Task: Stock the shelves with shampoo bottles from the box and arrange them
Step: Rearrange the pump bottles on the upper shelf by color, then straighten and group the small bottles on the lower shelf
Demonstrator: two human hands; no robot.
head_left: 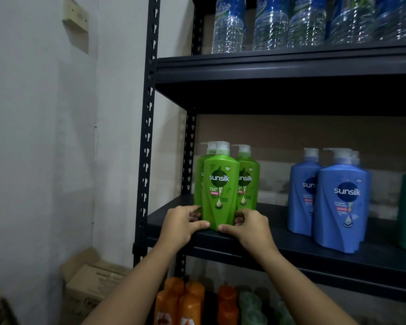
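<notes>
While both hands are low on the front green bottle point(220, 191), your left hand point(182, 225) and right hand point(250, 227) each curl a grip round its base, thumbs across the front, so it's held from both sides. It stands upright at the front left of the middle shelf point(291, 240), near the edge, touching or just ahead of two more green bottles point(249, 184). Risk: it's tall with a pump on top, so a push at the base could tip it back into those two, and a pull could drag it off the lip. Blue bottles point(340, 202) stand well apart to the right, not in the way. Water bottles point(270, 26) above, orange bottles point(181, 301) below, cardboard box point(92, 282) on the floor left.
</notes>
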